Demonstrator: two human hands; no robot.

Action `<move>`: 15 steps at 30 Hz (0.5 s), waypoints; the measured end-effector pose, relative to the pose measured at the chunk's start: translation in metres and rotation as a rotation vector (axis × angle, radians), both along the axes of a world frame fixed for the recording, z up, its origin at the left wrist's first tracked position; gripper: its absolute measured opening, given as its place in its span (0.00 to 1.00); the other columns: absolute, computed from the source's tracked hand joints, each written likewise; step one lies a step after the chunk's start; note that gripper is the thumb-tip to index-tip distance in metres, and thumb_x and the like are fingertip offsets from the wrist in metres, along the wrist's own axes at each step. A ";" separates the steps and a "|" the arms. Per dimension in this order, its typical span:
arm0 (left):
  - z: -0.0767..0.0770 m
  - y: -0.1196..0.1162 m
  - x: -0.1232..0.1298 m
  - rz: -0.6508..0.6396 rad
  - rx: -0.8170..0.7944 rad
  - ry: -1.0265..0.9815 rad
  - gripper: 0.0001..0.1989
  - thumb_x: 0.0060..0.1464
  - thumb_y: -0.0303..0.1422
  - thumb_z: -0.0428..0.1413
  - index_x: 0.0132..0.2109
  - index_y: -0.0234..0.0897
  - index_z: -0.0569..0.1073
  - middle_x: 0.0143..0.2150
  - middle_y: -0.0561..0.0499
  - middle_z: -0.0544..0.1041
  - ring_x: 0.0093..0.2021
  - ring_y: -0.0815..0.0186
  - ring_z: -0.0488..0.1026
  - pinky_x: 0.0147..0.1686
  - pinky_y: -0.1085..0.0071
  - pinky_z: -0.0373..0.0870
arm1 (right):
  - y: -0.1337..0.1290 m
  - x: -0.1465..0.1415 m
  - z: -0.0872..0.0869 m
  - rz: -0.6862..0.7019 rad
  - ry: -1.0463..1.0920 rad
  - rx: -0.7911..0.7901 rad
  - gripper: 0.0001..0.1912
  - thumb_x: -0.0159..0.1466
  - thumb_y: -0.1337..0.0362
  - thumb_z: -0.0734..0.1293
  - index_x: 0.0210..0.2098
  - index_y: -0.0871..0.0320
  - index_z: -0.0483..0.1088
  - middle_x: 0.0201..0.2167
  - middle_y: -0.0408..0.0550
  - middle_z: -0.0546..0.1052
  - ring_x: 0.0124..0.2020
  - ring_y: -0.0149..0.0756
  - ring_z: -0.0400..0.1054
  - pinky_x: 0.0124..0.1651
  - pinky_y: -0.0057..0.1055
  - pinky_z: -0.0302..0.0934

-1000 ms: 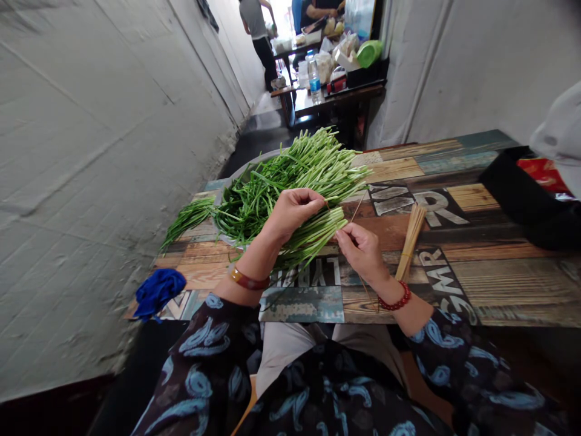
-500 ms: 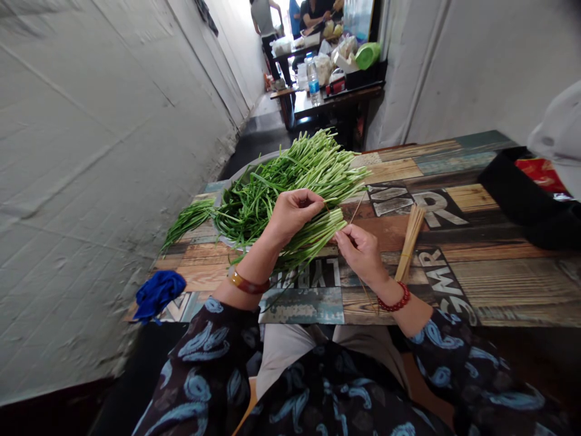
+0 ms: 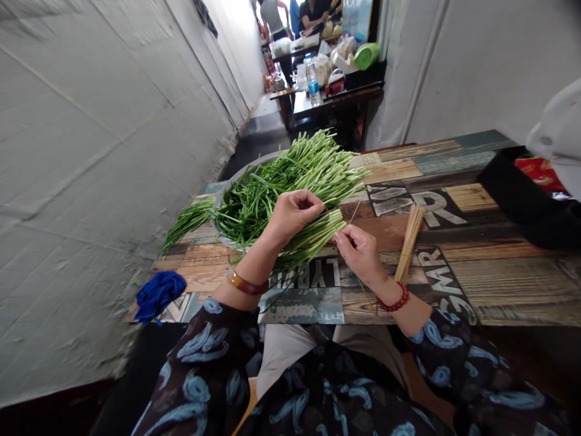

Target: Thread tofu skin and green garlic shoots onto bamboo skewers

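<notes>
My left hand (image 3: pixel 296 215) is closed in a pinch over a bunch of garlic chives (image 3: pixel 318 233), with a thin brown stick, like a bamboo skewer, just showing at the fingertips. Thumb and forefinger of my right hand (image 3: pixel 361 251) are pinched together at the pale cut ends; what they grip is mostly hidden. Beside that hand a thin stick (image 3: pixel 357 208) slants up from behind the fingers. A large heap of chives (image 3: pixel 290 175) fills a grey basin (image 3: pixel 220 197) behind my left hand. Right of my right hand lies a bundle of bamboo skewers (image 3: pixel 411 239).
More chives (image 3: pixel 188 223) lie left of the basin on the patterned table (image 3: pixel 508 284). A blue cloth (image 3: pixel 160 295) is at the front left corner. At the right stands a black container (image 3: pixel 508 194). Beyond, people are near another table with a water bottle (image 3: pixel 313 82).
My hands and the chives stay almost exactly where they were. In the background, a person in a grey top has shifted slightly to the right.
</notes>
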State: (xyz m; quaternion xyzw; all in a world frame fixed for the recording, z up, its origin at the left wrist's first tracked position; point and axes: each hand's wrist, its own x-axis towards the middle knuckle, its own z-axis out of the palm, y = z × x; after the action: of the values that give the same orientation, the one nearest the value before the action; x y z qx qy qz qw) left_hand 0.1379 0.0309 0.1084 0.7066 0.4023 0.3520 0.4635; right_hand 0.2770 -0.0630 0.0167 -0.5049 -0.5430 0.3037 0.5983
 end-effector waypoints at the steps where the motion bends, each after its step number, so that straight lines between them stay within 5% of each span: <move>1: 0.001 0.000 0.000 -0.009 -0.011 0.001 0.09 0.45 0.35 0.62 0.27 0.32 0.75 0.23 0.54 0.73 0.23 0.75 0.62 0.24 0.76 0.59 | 0.000 0.000 0.000 0.000 -0.003 0.002 0.18 0.68 0.52 0.63 0.27 0.57 0.69 0.16 0.38 0.64 0.19 0.28 0.58 0.23 0.26 0.52; 15: 0.007 0.000 -0.006 -0.045 -0.127 0.030 0.11 0.43 0.36 0.65 0.27 0.32 0.76 0.21 0.54 0.72 0.21 0.75 0.61 0.22 0.77 0.55 | -0.002 -0.001 0.002 -0.028 -0.038 0.019 0.18 0.68 0.52 0.63 0.27 0.56 0.68 0.17 0.39 0.65 0.20 0.29 0.59 0.24 0.27 0.53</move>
State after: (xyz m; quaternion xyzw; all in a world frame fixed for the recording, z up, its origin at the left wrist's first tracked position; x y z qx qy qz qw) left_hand 0.1323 0.0305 0.1151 0.6899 0.4147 0.3046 0.5092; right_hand 0.2761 -0.0647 0.0186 -0.5125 -0.5500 0.2806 0.5967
